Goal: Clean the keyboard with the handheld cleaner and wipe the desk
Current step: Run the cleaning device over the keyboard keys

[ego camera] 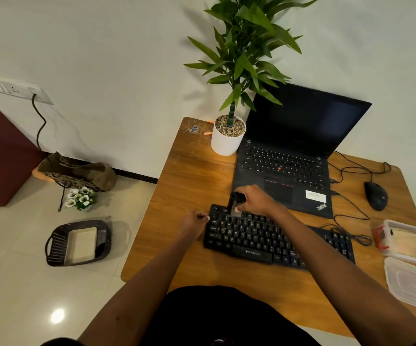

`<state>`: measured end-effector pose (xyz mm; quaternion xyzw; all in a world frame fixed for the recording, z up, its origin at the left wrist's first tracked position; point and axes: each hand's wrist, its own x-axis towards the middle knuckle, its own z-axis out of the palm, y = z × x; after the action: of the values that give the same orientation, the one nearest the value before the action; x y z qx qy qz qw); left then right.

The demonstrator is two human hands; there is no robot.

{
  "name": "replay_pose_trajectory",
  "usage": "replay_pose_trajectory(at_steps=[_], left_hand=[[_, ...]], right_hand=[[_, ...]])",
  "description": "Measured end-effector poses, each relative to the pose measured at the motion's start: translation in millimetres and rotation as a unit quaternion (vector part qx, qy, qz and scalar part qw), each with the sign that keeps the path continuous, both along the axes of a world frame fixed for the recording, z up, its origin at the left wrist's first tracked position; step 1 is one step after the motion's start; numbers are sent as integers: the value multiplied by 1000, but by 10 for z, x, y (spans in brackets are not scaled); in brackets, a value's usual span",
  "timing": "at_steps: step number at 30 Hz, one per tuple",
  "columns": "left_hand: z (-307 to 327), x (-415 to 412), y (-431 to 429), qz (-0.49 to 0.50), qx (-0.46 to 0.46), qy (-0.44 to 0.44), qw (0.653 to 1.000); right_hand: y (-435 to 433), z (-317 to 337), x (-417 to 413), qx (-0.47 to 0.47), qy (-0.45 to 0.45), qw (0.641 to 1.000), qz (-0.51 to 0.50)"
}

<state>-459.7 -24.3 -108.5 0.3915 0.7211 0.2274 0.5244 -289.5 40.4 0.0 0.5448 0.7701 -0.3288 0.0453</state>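
— Where was the keyboard (264, 240) at that moment?

— It lay flat on the wooden desk (197, 176), directly in front of the person and just beside the front edge of the open laptop (289, 166).

— And the handheld cleaner (235, 201)?

— The right hand (254, 201) gripped it, with the fingers curled around its black body. The lower end of the cleaner was touching the keys at the far left corner of the keyboard.

— What did the left hand (194, 222) do?

— Its fingers were curled and it held the left edge of the keyboard, near the same corner. The two hands were close to each other.

— What else was on the desk?

— A green plant in a white pot (227, 141) stood to the left of the laptop. A black mouse (375, 196) lay to the right, with its cable on the desk. At the right edge there was an open clear box (406, 240) with a pale cloth inside, and its lid (411, 283) lay just beside it. On the floor to the left stood a dark basket (77, 242).
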Motion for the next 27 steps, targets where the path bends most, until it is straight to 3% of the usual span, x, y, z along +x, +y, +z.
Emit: replay_pose_trajectory(at_steps=[6,13,18,24,27], left_hand=[[13,4,6,9,4,-3,1000],[-2,7,-5,10,-2,-8,1000],[8,8,4,4,-2,-3,1000],[0,3,1,10,-5,-6,1000],[-12,0,2,7,-7,-8,1000]], right_hand=[[-35,-29,-191,17,55,998,-13],[-33,22,-46,17,-26,999,10],[-84,-45,-157,28,72,997,-32],[-68,-55,55,-5,29,999,-26],[-12,-5,55,15,56,997,-52]])
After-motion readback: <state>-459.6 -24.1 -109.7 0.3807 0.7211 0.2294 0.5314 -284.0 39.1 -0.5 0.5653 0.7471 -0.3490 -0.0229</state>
